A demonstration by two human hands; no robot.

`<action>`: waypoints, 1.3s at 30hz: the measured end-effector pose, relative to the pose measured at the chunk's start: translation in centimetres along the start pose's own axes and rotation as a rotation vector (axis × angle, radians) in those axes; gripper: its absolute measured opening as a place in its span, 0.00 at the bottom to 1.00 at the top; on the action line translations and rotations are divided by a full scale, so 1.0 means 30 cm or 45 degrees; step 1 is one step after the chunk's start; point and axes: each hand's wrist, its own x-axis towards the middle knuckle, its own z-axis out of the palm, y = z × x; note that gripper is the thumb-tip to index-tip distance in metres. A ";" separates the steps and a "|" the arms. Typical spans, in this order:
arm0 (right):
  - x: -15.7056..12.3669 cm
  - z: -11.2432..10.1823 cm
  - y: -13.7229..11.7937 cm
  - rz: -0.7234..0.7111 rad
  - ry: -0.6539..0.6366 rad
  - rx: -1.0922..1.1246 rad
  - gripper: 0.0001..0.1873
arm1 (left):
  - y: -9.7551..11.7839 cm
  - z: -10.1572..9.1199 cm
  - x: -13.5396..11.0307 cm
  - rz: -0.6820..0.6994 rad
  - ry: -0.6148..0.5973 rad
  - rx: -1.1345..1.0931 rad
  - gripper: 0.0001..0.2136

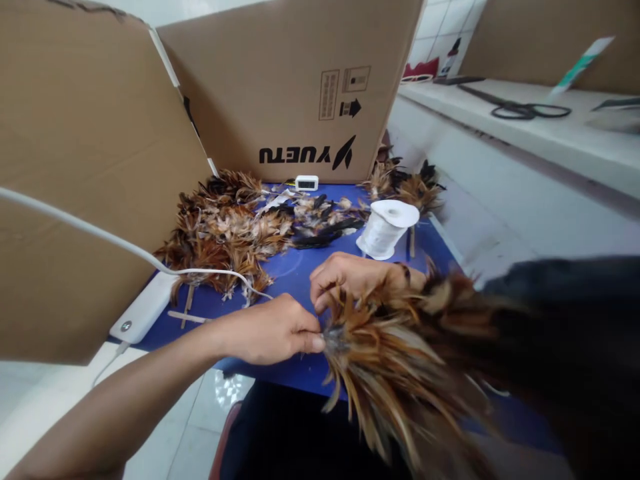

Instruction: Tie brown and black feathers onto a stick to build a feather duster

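Head view, hands at the near edge of the blue table [295, 270]. I see the left hand [273, 330] reaching in from the near left with the forearm nearly level. Its thumb and forefinger are pinched together on the narrow tip of the feather bundle [395, 360]. The right hand [350, 277] lies just beyond it, knuckles up and wrist bent, with its fingers curled down and closed into the same tip. The two hands are almost touching. The bundle fans out from this tip toward the near right and hangs past the table's near edge, where it blurs.

Bounds: cardboard walls [290, 80] close off the left and far sides. A pile of loose feathers [230, 227] fills the far left of the table. A white box [143, 310] with a cable sits at the left edge, and a thin stick [187, 317] lies just beside it. A spool of white thread [385, 227] stands just beyond the right hand, near the table's right edge.

Open room: a bare blue strip lies between the pile and the hands. Scissors [525, 110] lie on a ledge at the far right, well apart from the table.
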 end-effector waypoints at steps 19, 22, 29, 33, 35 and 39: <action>0.042 0.069 -0.163 -0.238 0.776 -1.432 0.12 | 0.033 -0.099 0.036 -0.590 0.951 1.273 0.12; 0.033 0.088 -0.136 -0.154 0.832 -1.289 0.13 | -0.005 -0.102 0.045 -0.517 1.057 1.179 0.13; 0.011 0.107 -0.058 -0.042 0.892 -0.981 0.14 | -0.050 -0.112 0.050 -0.323 1.227 0.846 0.14; -0.001 0.116 -0.044 -0.011 0.842 -1.009 0.15 | -0.074 -0.109 0.051 -0.279 1.361 0.632 0.15; -0.001 0.122 -0.048 0.000 0.817 -1.039 0.15 | -0.092 -0.104 0.054 -0.279 1.402 0.527 0.16; 0.005 0.150 -0.058 0.023 0.751 -1.089 0.14 | -0.126 -0.088 0.067 -0.241 1.503 0.235 0.18</action>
